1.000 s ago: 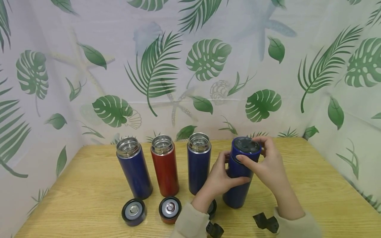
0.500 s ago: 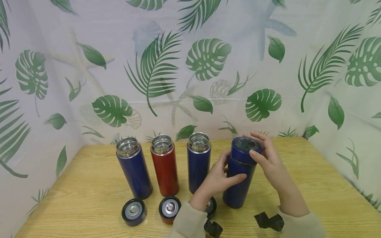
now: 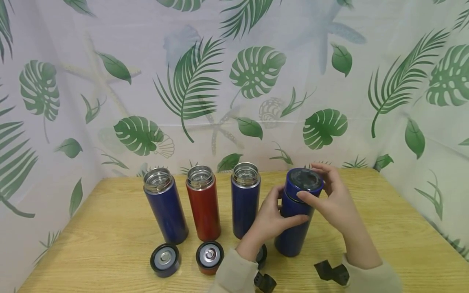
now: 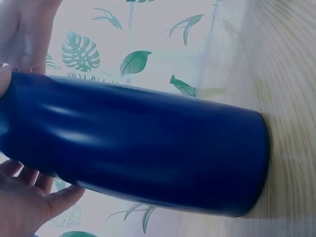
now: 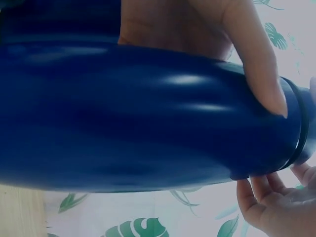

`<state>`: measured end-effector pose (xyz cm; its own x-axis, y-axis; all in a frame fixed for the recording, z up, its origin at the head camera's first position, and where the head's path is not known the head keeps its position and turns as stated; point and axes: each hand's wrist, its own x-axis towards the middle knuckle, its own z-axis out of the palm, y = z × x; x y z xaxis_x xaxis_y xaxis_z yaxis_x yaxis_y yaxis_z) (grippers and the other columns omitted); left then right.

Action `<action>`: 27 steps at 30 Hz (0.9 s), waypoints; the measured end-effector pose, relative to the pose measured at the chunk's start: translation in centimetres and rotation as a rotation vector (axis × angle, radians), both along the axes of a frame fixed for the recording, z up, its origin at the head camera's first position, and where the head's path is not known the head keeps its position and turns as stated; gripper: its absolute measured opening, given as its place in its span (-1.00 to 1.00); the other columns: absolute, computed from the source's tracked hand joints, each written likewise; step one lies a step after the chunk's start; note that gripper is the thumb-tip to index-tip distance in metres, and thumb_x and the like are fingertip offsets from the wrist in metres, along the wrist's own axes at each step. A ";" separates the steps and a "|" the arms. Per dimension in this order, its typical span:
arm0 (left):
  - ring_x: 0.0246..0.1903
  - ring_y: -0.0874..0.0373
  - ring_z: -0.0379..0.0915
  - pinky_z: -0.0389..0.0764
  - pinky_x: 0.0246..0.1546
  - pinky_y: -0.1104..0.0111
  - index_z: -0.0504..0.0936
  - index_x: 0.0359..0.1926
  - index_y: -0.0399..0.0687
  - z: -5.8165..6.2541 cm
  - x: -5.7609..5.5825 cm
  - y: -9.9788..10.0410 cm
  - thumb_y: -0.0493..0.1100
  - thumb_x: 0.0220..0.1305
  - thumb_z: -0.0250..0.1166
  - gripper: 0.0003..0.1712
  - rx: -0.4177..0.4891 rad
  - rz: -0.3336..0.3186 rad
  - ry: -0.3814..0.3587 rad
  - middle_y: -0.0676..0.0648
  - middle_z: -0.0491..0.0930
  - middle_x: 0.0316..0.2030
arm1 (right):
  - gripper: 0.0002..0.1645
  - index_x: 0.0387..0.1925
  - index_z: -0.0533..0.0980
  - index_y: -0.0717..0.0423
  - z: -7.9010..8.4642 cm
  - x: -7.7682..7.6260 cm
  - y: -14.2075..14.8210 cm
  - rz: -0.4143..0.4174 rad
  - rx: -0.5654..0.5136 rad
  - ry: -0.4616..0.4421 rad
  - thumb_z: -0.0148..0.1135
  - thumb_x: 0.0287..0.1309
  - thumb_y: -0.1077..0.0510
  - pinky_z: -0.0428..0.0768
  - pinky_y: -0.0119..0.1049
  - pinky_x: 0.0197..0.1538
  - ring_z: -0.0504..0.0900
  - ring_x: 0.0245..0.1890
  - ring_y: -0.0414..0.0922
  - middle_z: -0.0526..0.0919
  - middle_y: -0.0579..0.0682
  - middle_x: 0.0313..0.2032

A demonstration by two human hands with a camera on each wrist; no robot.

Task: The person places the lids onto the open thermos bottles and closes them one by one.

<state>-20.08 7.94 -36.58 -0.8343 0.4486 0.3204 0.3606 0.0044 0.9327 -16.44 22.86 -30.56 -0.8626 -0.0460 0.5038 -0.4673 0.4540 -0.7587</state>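
Currently, left hand [image 3: 272, 217] curls round the upper body of a tall dark-blue cylindrical bottle [image 3: 293, 236], thumb across front; right hand [image 3: 335, 203] pinches its round blue black-topped lid [image 3: 305, 181], thumb near side, fingers far side. Bottle stands on light wooden table [image 3: 106, 228], right of three open steel-necked cylinders: navy bottle [image 3: 166, 213], red bottle [image 3: 203, 213], second navy bottle [image 3: 244, 207]. Loose blue-sided lid [image 3: 165, 260] and red-sided lid [image 3: 209, 257] lie inner face up, nearer the person.

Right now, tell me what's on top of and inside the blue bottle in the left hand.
On top of the blue bottle sits a dark-topped blue lid, gripped by the right hand. The lid hides the bottle's inside, so any contents cannot be seen.
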 end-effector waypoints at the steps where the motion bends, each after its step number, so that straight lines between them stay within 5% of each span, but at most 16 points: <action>1: -0.02 0.29 0.29 0.39 -0.09 0.42 0.20 0.18 0.08 0.0 0.0 0.1 -0.13 -0.08 0.40 -0.20 -0.001 0.007 -0.003 0.14 0.30 0.01 | -0.24 0.15 0.14 0.29 0.0 0.0 -0.1 -0.022 0.011 0.004 0.29 -0.09 0.34 0.28 -0.50 0.02 0.32 -0.08 -0.30 0.34 0.16 -0.02; 5: -0.01 0.29 0.25 0.36 -0.05 0.38 0.20 0.18 0.16 0.0 0.2 0.1 -0.08 -0.10 0.42 -0.19 -0.037 0.034 -0.022 0.17 0.25 0.02 | -0.23 0.13 0.18 0.30 0.0 0.0 -0.4 -0.071 0.046 0.032 0.33 -0.13 0.31 0.32 -0.18 0.03 0.28 -0.11 -0.19 0.35 0.17 -0.07; 7: 0.01 0.28 0.22 0.34 -0.02 0.35 0.18 0.19 0.18 0.0 0.1 0.0 -0.07 -0.10 0.41 -0.18 -0.044 0.021 -0.028 0.18 0.24 0.03 | -0.30 0.12 0.18 0.32 0.0 -0.1 -0.3 -0.045 0.022 0.052 0.26 -0.07 0.32 0.31 -0.20 0.04 0.28 -0.10 -0.19 0.33 0.19 -0.05; 11: 0.06 0.29 0.19 0.29 0.04 0.29 0.15 0.21 0.18 0.0 -0.1 -0.4 -0.10 -0.03 0.36 -0.20 -0.029 -0.041 -0.027 0.16 0.25 0.07 | -0.45 0.13 0.14 0.34 -0.1 -0.1 -0.1 0.081 -0.074 0.086 0.02 0.07 0.38 0.32 -0.58 -0.06 0.32 -0.04 -0.26 0.31 0.12 0.04; 19: -0.01 0.27 0.31 0.37 -0.06 0.36 0.16 0.22 0.11 0.0 -0.3 -0.7 -0.20 0.08 0.26 -0.30 0.051 -0.155 0.000 0.09 0.36 0.02 | -0.43 0.19 0.07 0.30 -0.4 -0.2 0.7 0.294 -0.182 0.071 -0.14 0.11 0.47 0.48 -0.47 -0.17 0.48 -0.12 -0.21 0.35 -0.02 0.07; 27: -0.01 0.30 0.29 0.37 -0.05 0.38 0.20 0.20 0.10 -0.2 -0.3 -0.5 -0.18 0.03 0.32 -0.29 0.029 -0.085 -0.015 0.12 0.36 -0.01 | -0.36 0.21 0.07 0.27 -0.3 0.0 0.6 0.236 -0.138 0.039 -0.02 0.07 0.47 0.39 -0.54 -0.07 0.43 -0.07 -0.27 0.32 0.04 0.03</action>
<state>-20.39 7.41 -36.74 -0.7984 0.5090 0.3218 0.3442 -0.0527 0.9374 -16.41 23.42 -30.81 -0.8158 -0.1720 0.5521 -0.5782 0.2227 -0.7849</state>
